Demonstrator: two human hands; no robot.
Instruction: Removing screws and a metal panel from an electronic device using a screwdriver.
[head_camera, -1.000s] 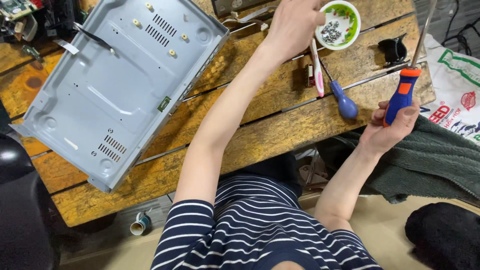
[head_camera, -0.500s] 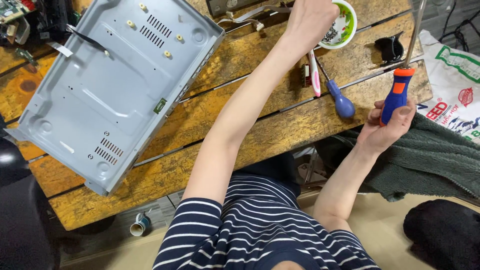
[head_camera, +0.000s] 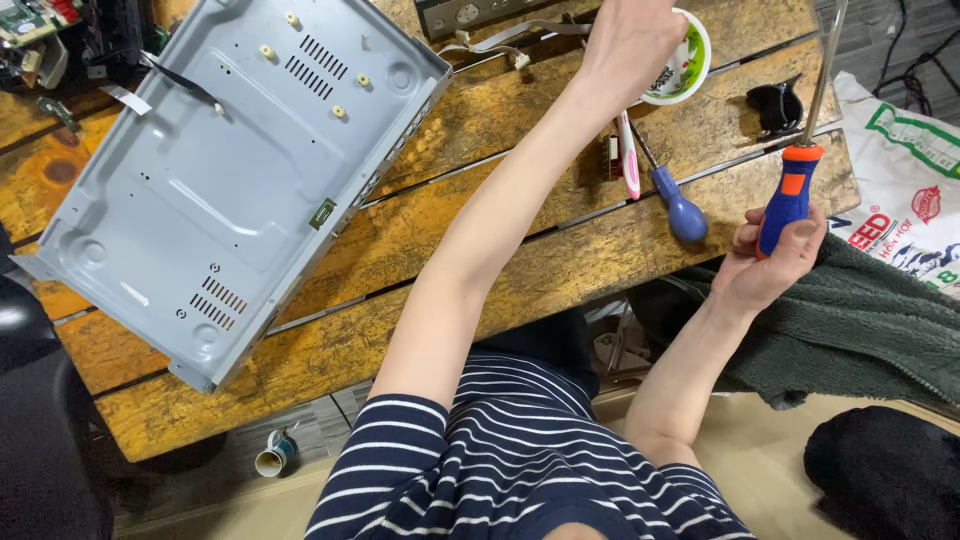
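Worn, amber-stained wooden planks make up the workbench (head_camera: 560, 250), its boards split by dark gaps and scuffed along the near edge. On its left part lies a grey sheet-metal chassis (head_camera: 210, 190), turned at an angle, with slotted vents and small pale standoffs on its face; part of it juts past the bench edge. A circuit board (head_camera: 30, 15) and dark cables crowd the far left corner.

The left hand (head_camera: 630, 40) reaches far across the bench to a small white bowl with a green rim (head_camera: 690, 60) and rests over it. Its fingers are bent down at the bowl, but whether they pinch anything there cannot be told. Just beside that forearm lie a pink-handled tool (head_camera: 628, 155) and a blue-handled screwdriver (head_camera: 678, 205), side by side on the planks, with a black clip (head_camera: 775, 105) farther right.

The right hand (head_camera: 765, 265) is off the bench's right end, its fingers wrapped around the blue-and-orange handle of a screwdriver (head_camera: 790, 195) held upright, the long steel shaft pointing up and away.

Beyond that end lie a printed white sack (head_camera: 900, 190) and a dark green towel (head_camera: 860, 320). Below the bench a small roll of tape (head_camera: 275, 455) sits on the floor, and something black (head_camera: 880, 470) lies at lower right.
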